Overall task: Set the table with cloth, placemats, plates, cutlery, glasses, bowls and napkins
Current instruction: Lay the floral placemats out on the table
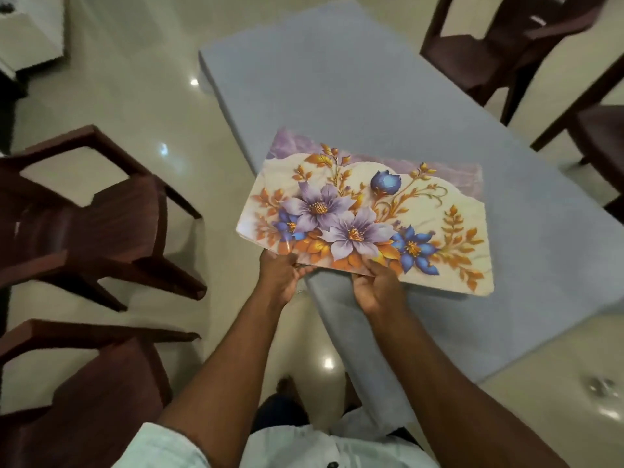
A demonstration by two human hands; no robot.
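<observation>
Nearest to you is your pale shirt (162, 447), with both bare forearms reaching forward from it over the glossy cream floor (135, 106). Your left hand (282, 276) grips the near left edge of the placemats (368, 224), fingers curled together under the edge with the thumb side on top. Your right hand (376, 287) holds the same near edge just beside it, thumb lying on the printed face and the other fingers tucked beneath, so you cannot see how they spread. The placemats look like a thin stack: a layered edge shows by your left hand, and a purple strip peeks out along the far side, though how many there are you cannot tell. The top one carries purple and blue flowers with orange leaves on a cream ground. The stack is tilted, its near edge lifted in your hands and hanging past the table's near corner, its far part over the cloth (337, 89).

That cloth, pale blue-grey, already covers the table and drapes over its edges. To your left stand two dark brown chairs (91, 231), well apart from the table. Beyond the far right side, two more brown chairs (499, 42) stand close to the covered edge.
</observation>
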